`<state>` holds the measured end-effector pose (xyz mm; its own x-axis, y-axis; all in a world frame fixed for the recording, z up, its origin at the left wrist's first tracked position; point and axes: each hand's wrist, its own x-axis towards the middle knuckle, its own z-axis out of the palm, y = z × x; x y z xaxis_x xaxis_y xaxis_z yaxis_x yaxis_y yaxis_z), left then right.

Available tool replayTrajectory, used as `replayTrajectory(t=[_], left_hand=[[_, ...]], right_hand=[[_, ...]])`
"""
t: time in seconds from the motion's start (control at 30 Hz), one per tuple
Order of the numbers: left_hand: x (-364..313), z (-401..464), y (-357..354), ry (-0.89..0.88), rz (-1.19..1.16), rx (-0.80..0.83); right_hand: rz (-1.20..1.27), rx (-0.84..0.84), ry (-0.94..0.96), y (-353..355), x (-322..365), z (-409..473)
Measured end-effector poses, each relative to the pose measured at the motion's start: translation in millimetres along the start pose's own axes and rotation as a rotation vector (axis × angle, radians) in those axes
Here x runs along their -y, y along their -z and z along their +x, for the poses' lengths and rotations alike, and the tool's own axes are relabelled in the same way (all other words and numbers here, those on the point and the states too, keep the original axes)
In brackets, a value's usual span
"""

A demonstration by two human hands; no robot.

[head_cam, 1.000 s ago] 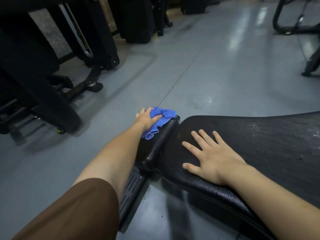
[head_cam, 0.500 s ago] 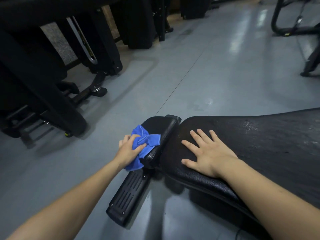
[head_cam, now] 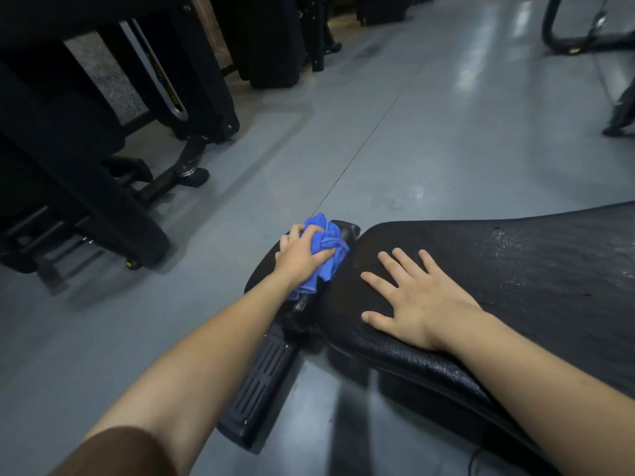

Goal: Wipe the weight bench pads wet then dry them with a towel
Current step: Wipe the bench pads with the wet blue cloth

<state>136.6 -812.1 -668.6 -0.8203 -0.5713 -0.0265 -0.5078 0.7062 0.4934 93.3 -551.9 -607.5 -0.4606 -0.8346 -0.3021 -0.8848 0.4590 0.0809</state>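
Left hand (head_cam: 302,255) is clenched round the blue cloth (head_cam: 324,250), bunched into a wad and pressed onto the small black pad (head_cam: 271,259) at the near end of the bench, just beside the rounded end edge of the big pad (head_cam: 515,269). The right hand (head_cam: 417,300) lies flat with fingers spread on that big pad, near its end, grasping nothing, and looks to be bracing the bench.

That cloth looks soft, light and floppy, with a loose tail hanging below the fist toward the gap between the 2 pads. Gripped as a wad in the palm it gives firm pressure; my read is a flatter fold would cover more pad per stroke.

The big pad shows a textured, stiff-looking skin, glistening with droplets toward its far right side, so likely slick under a palm. The ribbed black foot plate (head_cam: 261,383) sits below the small pad, on the grey floor (head_cam: 429,139). Drying seems not yet begun.
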Motion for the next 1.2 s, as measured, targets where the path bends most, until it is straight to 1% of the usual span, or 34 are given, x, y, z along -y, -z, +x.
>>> replayTrajectory(t=[0.23,0.5,0.87,1.03,1.13,1.2], left_hand=[[8.9,56.6,-2.2,0.091,-0.068,-0.028],[30.9,55.1,4.7,0.165,-0.082,-0.051],[79.2,-19.5,30.3,0.332,-0.031,0.003],[84.2,-74.1,46.5,0.384,-0.072,0.061],[72.8,-101.7,63.4,0.309,-0.116,0.148],[47.5,-120.2,80.2,0.226,-0.136,0.202]], right_hand=[[0.025,-0.004,0.006,-0.4,-1.6,-0.2],[0.042,-0.014,0.011,-4.0,-1.7,3.6],[0.035,0.007,0.002,2.3,2.0,-6.2],[0.1,0.01,0.034,3.5,14.0,-37.4],[0.136,0.014,0.071,3.1,21.5,-64.9],[0.203,0.001,0.086,5.2,24.8,-82.8]])
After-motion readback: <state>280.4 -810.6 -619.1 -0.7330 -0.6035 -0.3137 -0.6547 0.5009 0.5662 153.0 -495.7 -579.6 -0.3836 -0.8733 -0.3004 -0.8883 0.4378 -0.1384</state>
